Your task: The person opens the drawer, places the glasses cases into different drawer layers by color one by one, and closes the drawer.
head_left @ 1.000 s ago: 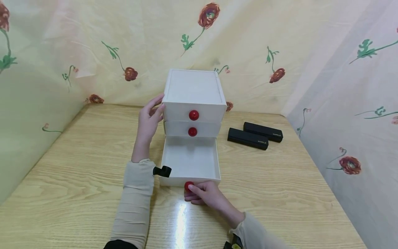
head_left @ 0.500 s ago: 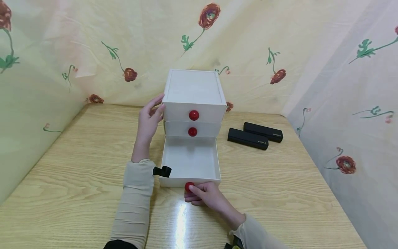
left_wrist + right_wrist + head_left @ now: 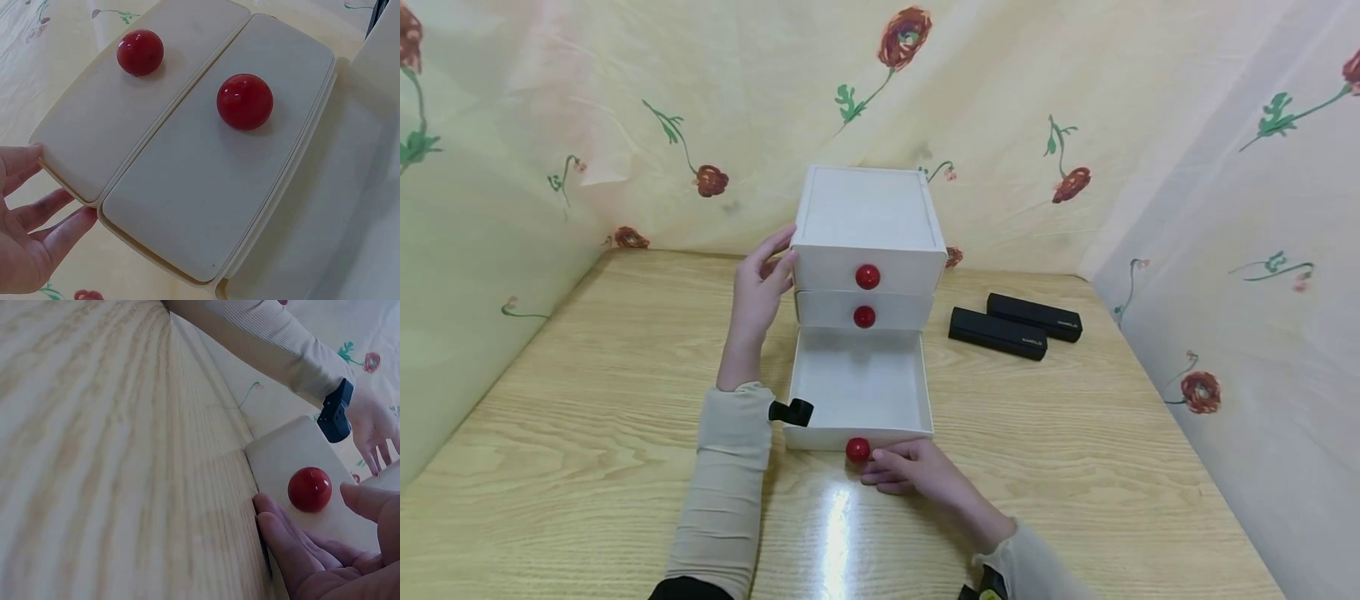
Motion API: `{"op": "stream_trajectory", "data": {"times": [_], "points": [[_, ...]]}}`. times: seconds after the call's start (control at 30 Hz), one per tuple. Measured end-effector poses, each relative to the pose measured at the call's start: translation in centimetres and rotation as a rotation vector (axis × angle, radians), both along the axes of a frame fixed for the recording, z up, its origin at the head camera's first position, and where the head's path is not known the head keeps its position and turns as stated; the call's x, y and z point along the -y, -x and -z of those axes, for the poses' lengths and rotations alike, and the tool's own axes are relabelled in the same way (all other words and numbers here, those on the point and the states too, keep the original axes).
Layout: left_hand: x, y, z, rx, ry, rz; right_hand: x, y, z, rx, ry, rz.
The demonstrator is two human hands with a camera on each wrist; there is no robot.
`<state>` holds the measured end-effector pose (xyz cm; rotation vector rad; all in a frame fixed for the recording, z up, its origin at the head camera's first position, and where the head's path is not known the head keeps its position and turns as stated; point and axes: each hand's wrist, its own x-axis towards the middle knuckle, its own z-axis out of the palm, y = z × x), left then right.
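Note:
A white drawer unit point(image 3: 868, 208) stands at the back of the table, its top two drawers closed, each with a round red knob. Its bottom drawer point(image 3: 859, 383) is pulled far out, with nothing lying inside. My left hand point(image 3: 756, 292) touches the left side of the unit; the left wrist view shows those fingers point(image 3: 65, 231) extended along the upper drawers' edges. Just right of the bottom drawer's red knob point(image 3: 857, 450) is my right hand point(image 3: 917, 475). In the right wrist view, its thumb and fingers are spread apart, and the knob point(image 3: 310, 489) sits free beyond them.
Two black oblong cases point(image 3: 997, 333) lie side by side on the wooden table point(image 3: 587, 417), right of the drawer unit. Flower-patterned cloth point(image 3: 760, 100) hangs behind the table and along both sides.
My right hand has let go of the bottom drawer's knob and shifted slightly right. The left hand and the drawers have stayed in place.

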<state>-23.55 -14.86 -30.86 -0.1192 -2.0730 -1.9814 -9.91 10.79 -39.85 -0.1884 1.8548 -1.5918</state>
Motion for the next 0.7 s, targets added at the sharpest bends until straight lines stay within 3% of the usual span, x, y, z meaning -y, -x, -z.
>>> {"op": "stream_trajectory", "data": {"times": [0.4,0.7], "points": [[0.1,-0.3,0.0,-0.003,0.0,0.009,-2.1,-0.4,0.5,0.051,-0.016,0.041],[0.0,-0.5,0.3,-0.004,-0.015,0.008,-3.8,-0.4,0.7,0.091,-0.01,0.024]]}}
